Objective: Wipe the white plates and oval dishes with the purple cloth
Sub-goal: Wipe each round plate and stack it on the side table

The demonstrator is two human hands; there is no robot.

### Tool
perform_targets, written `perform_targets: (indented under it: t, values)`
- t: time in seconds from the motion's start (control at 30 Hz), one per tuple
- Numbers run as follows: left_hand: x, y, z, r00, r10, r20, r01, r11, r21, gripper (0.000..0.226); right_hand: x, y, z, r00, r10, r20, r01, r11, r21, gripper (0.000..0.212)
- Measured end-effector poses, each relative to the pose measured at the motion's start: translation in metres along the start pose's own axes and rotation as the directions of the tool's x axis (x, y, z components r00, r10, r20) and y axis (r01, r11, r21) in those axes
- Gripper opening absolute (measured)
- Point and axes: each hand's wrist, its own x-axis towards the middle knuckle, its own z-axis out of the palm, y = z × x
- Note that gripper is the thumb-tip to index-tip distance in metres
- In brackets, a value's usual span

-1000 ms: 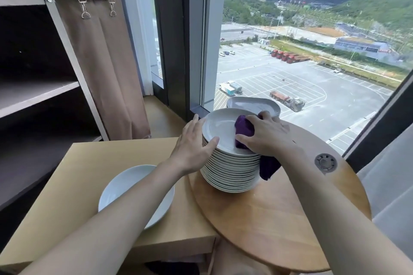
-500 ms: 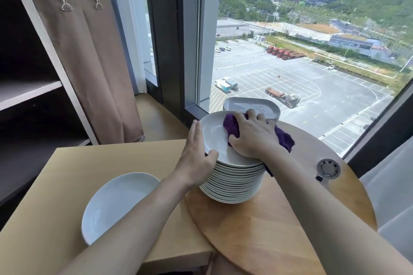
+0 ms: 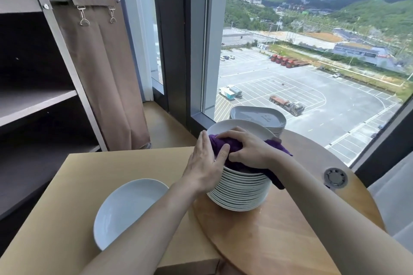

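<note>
- White plates (image 3: 240, 187): one tall stack on the round tabletop (image 3: 279, 230).
- Purple cloth (image 3: 223, 144): bunched on the top plate, one end hanging over the right rim.
- Right hand (image 3: 248, 152): fingers curled on the cloth, pressing it down.
- Left hand (image 3: 204, 163): fingers straight, against the stack's left rim.
- Oval dishes (image 3: 259, 116): stacked just behind the plates.
- Single plate (image 3: 125, 210): on the square tabletop (image 3: 111, 167), left.

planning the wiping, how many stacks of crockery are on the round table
2: a tall stack of round white plates in front, and a shorter stack of pale oval dishes behind it, partly hidden.
</note>
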Motion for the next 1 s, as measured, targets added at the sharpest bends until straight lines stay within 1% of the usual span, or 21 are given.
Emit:
perform_targets:
  t: [0.13,0.2,0.27,0.37,0.5,0.53,0.63,0.67,0.77,0.83,0.93,1.0]
  values:
    - [-0.001,0.002,-0.001,1.000,-0.027,-0.009,0.028,0.991,0.128,0.097,-0.019,-0.005,-0.015,0.993,0.044,0.106,-0.044,0.999,0.006,0.060]
    - [-0.001,0.001,-0.002,0.999,-0.031,-0.012,0.032,0.986,0.166,0.097,-0.025,-0.006,-0.022,0.990,0.074,0.123,-0.069,0.996,-0.050,0.062]
    - [-0.001,-0.001,-0.002,0.999,-0.029,-0.025,0.034,0.982,0.185,0.095,-0.031,-0.006,-0.026,0.988,0.096,0.120,-0.080,0.988,-0.130,0.059]
    - [0.001,-0.003,-0.001,0.999,-0.018,-0.039,0.024,0.989,0.149,0.082,-0.039,0.006,-0.031,0.990,0.134,0.047,-0.116,0.952,-0.283,0.054]
    - [0.004,0.000,0.000,0.999,0.016,-0.038,-0.016,1.000,0.006,0.071,-0.041,0.024,-0.032,0.971,0.210,-0.111,-0.236,0.902,-0.363,0.035]
    - [0.004,0.000,0.000,0.999,0.019,-0.043,-0.020,1.000,-0.013,0.071,-0.037,0.025,-0.030,0.962,0.225,-0.154,-0.268,0.881,-0.391,0.035]
    - [0.003,-0.002,0.002,0.998,0.023,-0.053,-0.026,0.999,-0.041,0.071,-0.020,0.026,-0.022,0.941,0.229,-0.251,-0.329,0.801,-0.501,0.056]
    - [0.003,-0.002,0.003,0.998,0.022,-0.055,-0.025,0.999,-0.049,0.072,-0.012,0.027,-0.019,0.938,0.215,-0.270,-0.332,0.781,-0.529,0.059]
    - [0.003,-0.003,0.005,0.998,0.015,-0.054,-0.019,0.997,-0.073,0.075,0.007,0.034,-0.012,0.938,0.167,-0.303,-0.315,0.772,-0.552,0.065]
    - [0.004,-0.003,0.005,0.998,0.014,-0.057,-0.018,0.997,-0.081,0.075,0.016,0.035,-0.011,0.935,0.145,-0.324,-0.305,0.795,-0.525,0.071]
    - [0.005,-0.002,0.004,0.997,0.012,-0.073,-0.020,0.994,-0.111,0.065,0.027,0.036,-0.004,0.927,0.124,-0.354,-0.299,0.813,-0.499,0.063]
    - [0.005,-0.001,0.005,0.997,0.007,-0.078,-0.016,0.993,-0.115,0.061,0.032,0.036,-0.001,0.927,0.135,-0.349,-0.303,0.817,-0.491,0.059]
